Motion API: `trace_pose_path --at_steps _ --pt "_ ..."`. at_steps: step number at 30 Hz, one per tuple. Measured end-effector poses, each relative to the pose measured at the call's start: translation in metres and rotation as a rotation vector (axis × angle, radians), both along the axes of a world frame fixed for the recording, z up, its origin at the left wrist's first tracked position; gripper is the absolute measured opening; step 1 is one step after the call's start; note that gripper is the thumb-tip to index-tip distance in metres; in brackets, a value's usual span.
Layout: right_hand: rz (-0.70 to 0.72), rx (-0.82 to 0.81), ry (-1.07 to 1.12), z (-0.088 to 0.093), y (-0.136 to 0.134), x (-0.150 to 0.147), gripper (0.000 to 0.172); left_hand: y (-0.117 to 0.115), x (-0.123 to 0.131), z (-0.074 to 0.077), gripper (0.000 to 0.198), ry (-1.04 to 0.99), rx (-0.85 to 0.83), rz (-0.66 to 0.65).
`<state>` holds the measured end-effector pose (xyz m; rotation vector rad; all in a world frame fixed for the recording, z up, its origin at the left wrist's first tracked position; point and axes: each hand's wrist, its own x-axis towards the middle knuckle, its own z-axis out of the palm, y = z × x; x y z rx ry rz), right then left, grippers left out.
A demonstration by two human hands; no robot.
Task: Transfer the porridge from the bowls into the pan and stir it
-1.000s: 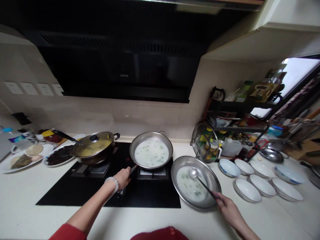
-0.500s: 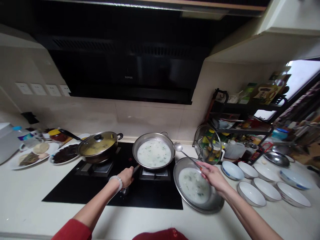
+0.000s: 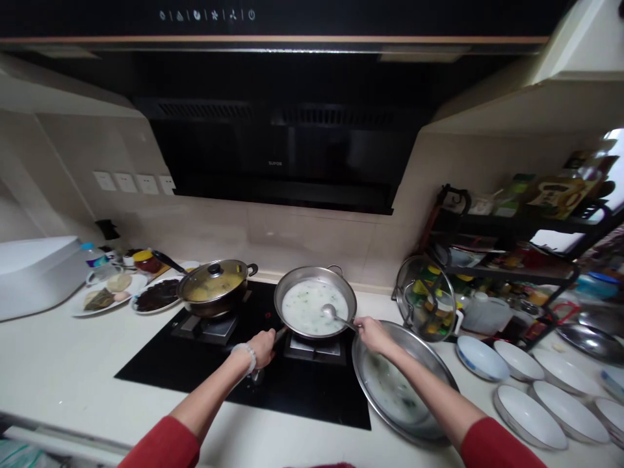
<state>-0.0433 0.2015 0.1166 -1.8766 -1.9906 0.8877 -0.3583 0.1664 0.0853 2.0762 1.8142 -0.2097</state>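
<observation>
My left hand (image 3: pixel 263 350) is closed around the handle of a steel wok (image 3: pixel 281 296) on the right burner. White soup (image 3: pixel 307 305) with green bits fills the wok's bottom. In my right hand (image 3: pixel 375 337) is the handle of a ladle (image 3: pixel 330 312), its bowl over the soup at the right of the wok; whether it dips in, I cannot tell. Under my right forearm a wide steel basin (image 3: pixel 361 377) stands on the counter, holding more of the white soup, partly hidden by the arm.
A lidded pan (image 3: pixel 213 290) sits on the left burner of the black cooktop (image 3: pixel 195 364). Plates of food (image 3: pixel 80 305) stand at the left. Several bowls (image 3: pixel 529 416), a glass lid (image 3: pixel 424 299) and a black rack (image 3: pixel 507 270) are at the right. A range hood (image 3: pixel 287 162) hangs above.
My right hand has moved the ladle leftward from above the basin to over the wok. My left hand keeps its hold on the wok handle. The view has shifted left.
</observation>
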Motion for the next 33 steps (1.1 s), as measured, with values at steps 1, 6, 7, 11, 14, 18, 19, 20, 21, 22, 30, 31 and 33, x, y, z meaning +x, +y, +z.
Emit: trace_pose_path --at_steps 1,6,7,11,14,18,19,20,21,22,30,31,33 --pt "-0.025 -0.02 0.03 0.0 0.001 -0.002 0.024 0.0 0.0 0.0 0.032 -0.007 -0.002 0.0" --pt "-0.18 -0.211 0.205 0.006 0.003 -0.004 0.025 0.001 -0.002 -0.003 0.032 -0.007 0.01 -0.011" --pt "-0.202 -0.243 0.236 0.008 0.003 -0.002 0.026 0.001 -0.003 -0.005 0.032 -0.004 0.013 -0.02" --pt "-0.254 -0.305 0.329 0.016 -0.001 0.004 0.026 0.004 -0.005 -0.012 0.034 0.0 0.03 -0.042" --pt "-0.27 -0.315 0.368 0.018 -0.002 0.008 0.025 0.005 -0.006 -0.014 0.034 -0.012 0.025 -0.033" --pt "-0.285 -0.314 0.396 0.016 -0.003 0.012 0.022 0.004 -0.005 -0.012 0.035 -0.013 0.02 -0.041" --pt "-0.288 -0.314 0.401 0.015 -0.002 0.012 0.022 0.004 -0.005 -0.011 0.035 -0.013 0.016 -0.038" --pt "-0.291 -0.314 0.405 0.014 -0.002 0.013 0.021 0.003 -0.004 -0.01 0.035 -0.014 0.009 -0.031" --pt "-0.293 -0.315 0.409 0.014 -0.003 0.013 0.021 0.003 -0.004 -0.009 0.035 -0.015 0.003 -0.023" --pt "-0.296 -0.317 0.413 0.013 -0.003 0.013 0.021 0.003 -0.003 -0.008 0.035 -0.015 -0.002 -0.015" --pt "-0.302 -0.332 0.438 0.019 -0.008 0.018 0.025 0.003 -0.004 -0.008 0.036 -0.013 0.001 -0.017" --pt "-0.304 -0.33 0.442 0.021 -0.009 0.02 0.025 0.003 -0.005 -0.009 0.036 -0.011 -0.001 -0.017" --pt "-0.307 -0.32 0.469 0.024 -0.012 0.027 0.026 0.004 -0.005 -0.011 0.037 -0.003 -0.002 -0.02"
